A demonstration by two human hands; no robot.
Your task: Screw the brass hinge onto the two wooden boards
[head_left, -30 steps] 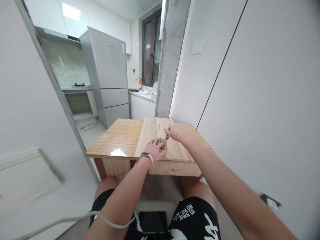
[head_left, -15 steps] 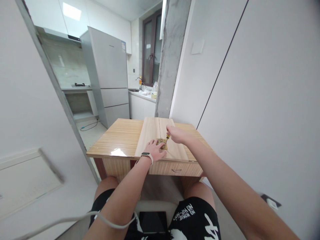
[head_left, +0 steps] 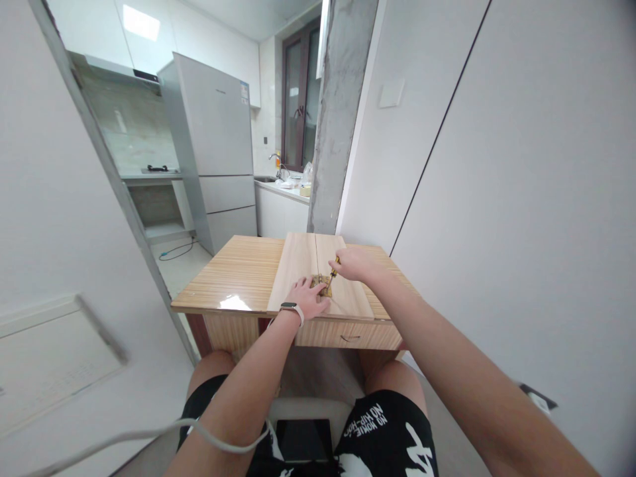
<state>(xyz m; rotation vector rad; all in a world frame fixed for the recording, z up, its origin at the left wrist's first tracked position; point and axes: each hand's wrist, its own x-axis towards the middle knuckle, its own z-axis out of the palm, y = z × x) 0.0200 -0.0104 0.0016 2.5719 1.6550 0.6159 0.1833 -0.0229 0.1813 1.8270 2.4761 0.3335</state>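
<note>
My right hand point(head_left: 354, 263) is wrapped around the yellow and black handle of a screwdriver point(head_left: 334, 267). Its shaft slants down to a brass-coloured metal hinge point(head_left: 327, 281), which lies across the seam between two light wooden boards point(head_left: 298, 255). With fingers spread, my left hand point(head_left: 309, 297) lies flat on the boards, its thumb and fingertips at the hinge's left and near edges. Part of the hinge is covered by that hand. The screwdriver's tip meets the hinge near its right side; any screw there is too small to make out.
The boards rest on a wood-grain desk point(head_left: 233, 271) with a drawer point(head_left: 325, 336) in front. A white cable point(head_left: 163, 427) crosses my left forearm. A black tablet-like object point(head_left: 304, 440) lies between my legs. A wall point(head_left: 497, 199) borders the desk at right; a fridge point(head_left: 218, 126) stands behind.
My right hand has shifted slightly to the right and its grip on the screwdriver handle has turned, showing more of the handle. My left hand stays in place on the boards.
</note>
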